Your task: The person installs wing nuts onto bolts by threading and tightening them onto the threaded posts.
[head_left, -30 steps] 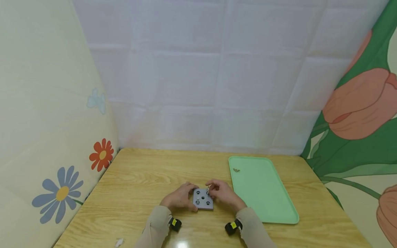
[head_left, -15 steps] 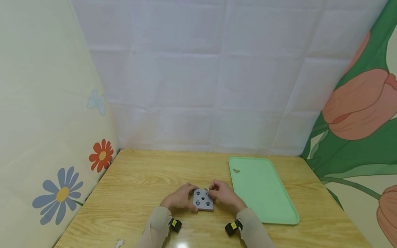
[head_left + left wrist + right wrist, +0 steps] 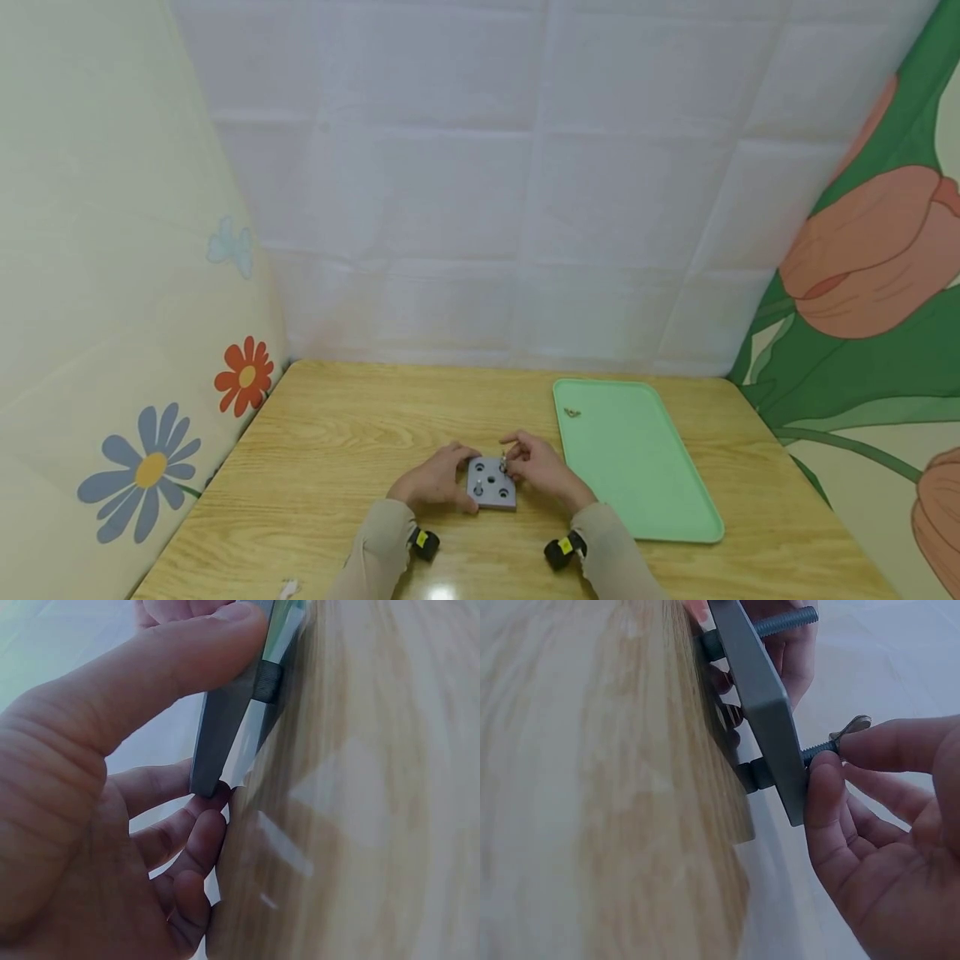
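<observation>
A grey square plate with several holes lies between the hands in the head view. My left hand grips its left side, thumb at the near corner and fingers at the far edge. Two bolts pass through the plate, their heads underneath; one bolt stands bare. On the other threaded bolt, at the far right corner, sits a wing nut. My right hand pinches this wing nut between thumb and index finger. From the left wrist, the plate appears edge-on above the table with a bolt head below.
To the right lies a light green tray on the wooden table. A small brass-coloured wing nut rests in its far left corner. A small white patch shows near the table's front left. Cloth hangs behind and at both sides.
My right fingers drew together over the wing nut, then spread slightly, with one finger lifting again. The left hand and the plate have stayed in place.
</observation>
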Demonstrator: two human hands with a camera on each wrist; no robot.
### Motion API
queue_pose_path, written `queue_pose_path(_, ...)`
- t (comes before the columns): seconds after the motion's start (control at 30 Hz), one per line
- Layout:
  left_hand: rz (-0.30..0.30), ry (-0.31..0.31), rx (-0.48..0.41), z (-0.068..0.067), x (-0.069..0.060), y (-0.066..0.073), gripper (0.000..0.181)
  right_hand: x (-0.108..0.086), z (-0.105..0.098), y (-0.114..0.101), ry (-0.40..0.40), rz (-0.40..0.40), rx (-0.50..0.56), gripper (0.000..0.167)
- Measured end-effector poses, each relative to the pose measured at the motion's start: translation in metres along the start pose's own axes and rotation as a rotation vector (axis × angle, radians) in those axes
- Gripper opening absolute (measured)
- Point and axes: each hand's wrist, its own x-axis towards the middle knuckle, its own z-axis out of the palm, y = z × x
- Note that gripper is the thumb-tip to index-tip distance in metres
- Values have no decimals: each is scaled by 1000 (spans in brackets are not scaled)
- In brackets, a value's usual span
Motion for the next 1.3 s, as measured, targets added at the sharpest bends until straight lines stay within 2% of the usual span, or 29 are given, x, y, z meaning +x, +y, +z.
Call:
queue_pose_path(0.1, 1, -4, -2, 0, 0, -1, 77, 0, 0, 0, -10, -15, -10, 33)
queue_pose_path(0.27, 4, -7, -8, 0, -1, -1, 77, -2, 1, -2, 1, 4, -37, 12)
queue_pose_path(0.4, 2, -9, -7, 0, -1, 0, 77, -3, 1, -3, 13, 31, -57, 9)
queue_pose_path(0.5, -1, -7, -10, 1, -1, 0, 77, -2, 1, -4, 18, 35, -25, 6)
queue_pose_path(0.67, -11, -1, -17, 1, -1, 0, 77, -2, 2, -5, 40, 45, 54, 17)
queue_pose_path(0.83, -10, -2, -16, 2, 0, -1, 77, -2, 2, -3, 13, 24, 50, 11)
queue_pose_path(0.97, -6, -2, -22, 1, 1, -2, 77, -3, 0, -3, -17, -1, 35, 30)
queue_pose_path(1.03, -6, -1, -20, 1, 1, -1, 77, -6, -1, -12, -29, -15, 23, 32)
queue_pose_path(1.2, -7, -2, -13, 0, 0, 0, 78, -8, -1, -15, -23, -11, -31, 15)
queue_pose_path(1.3, -6, -4, -5, 0, 0, 1, 78, -5, 0, -8, -2, 12, -65, 7)
